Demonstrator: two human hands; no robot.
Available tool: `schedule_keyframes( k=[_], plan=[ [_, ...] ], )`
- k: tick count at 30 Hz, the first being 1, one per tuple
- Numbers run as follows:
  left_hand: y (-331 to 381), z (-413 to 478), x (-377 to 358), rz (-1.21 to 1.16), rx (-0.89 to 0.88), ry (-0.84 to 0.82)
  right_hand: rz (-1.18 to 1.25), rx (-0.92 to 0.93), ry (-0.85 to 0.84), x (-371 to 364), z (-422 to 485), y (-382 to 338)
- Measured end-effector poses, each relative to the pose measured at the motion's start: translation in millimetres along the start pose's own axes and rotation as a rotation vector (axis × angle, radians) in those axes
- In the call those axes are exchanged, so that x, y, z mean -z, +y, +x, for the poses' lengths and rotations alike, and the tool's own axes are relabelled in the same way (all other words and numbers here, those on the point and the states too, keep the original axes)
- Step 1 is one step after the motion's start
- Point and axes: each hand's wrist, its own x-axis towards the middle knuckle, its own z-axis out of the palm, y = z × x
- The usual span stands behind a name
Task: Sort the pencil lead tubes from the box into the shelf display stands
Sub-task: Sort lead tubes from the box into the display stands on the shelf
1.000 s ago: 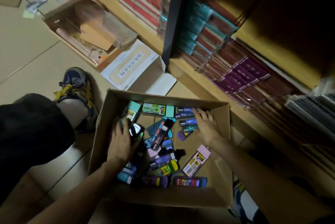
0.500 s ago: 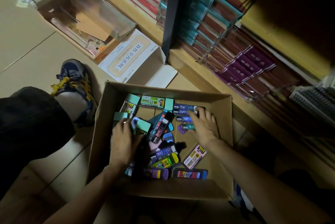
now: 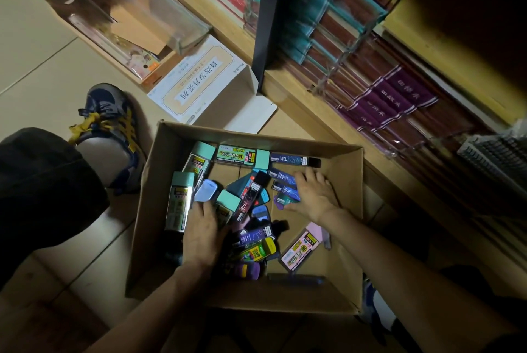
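Many pencil lead tubes [image 3: 242,154] lie jumbled in the open cardboard box [image 3: 151,210]. It sits on the floor close against the foot of the shelf [image 3: 299,90], probably so that sorted handfuls have only a short way to travel. Both hands are down inside it. The right hand [image 3: 312,195] lies spread, fingers straight, across the dark blue tubes [image 3: 285,158] near the far right corner. It seems to be raking like colours together rather than lifting any. The left hand [image 3: 204,230] covers the middle of the pile, just beside a tall mint-capped tube [image 3: 179,204]. Its fingers dip among the tubes, and I cannot tell whether they grip one. With the box this full, the sorting looks barely begun.
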Motion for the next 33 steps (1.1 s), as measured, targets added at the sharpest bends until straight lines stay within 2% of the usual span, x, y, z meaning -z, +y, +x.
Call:
schedule_keyframes(
  k=[3,8,10,14,16,20,26,30,33],
  plan=[
    [-2,-5,-4,-0.086,0.126,-0.045,0.009,-0.011,-0.012,1,0,1],
    [-4,-5,-5,-0.066,0.164,-0.043,0.180,-0.011,-0.115,1,-1,-6],
    [-4,-4,-4,-0.113,0.180,-0.050,0.208,0.017,-0.085,-2,-3,-11],
    [-5,-2,0,-0.286,0.209,-0.092,0.105,0.097,0.017,-11,-11,-18],
    [-6,0,2,-0.328,0.201,-0.115,0.081,0.114,0.016,-14,-13,-19],
    [-4,2,4,-0.449,0.205,-0.156,0.156,0.081,-0.030,-13,-12,-22],
    [7,6,1,-0.611,0.209,-0.173,0.260,-0.001,0.071,-15,-16,-39],
    [13,9,2,-0.734,0.226,-0.215,0.490,-0.149,0.060,-12,-15,-41],
    [19,10,5,-0.825,0.212,-0.274,0.884,-0.263,-0.011,-3,-19,-37]
  ],
)
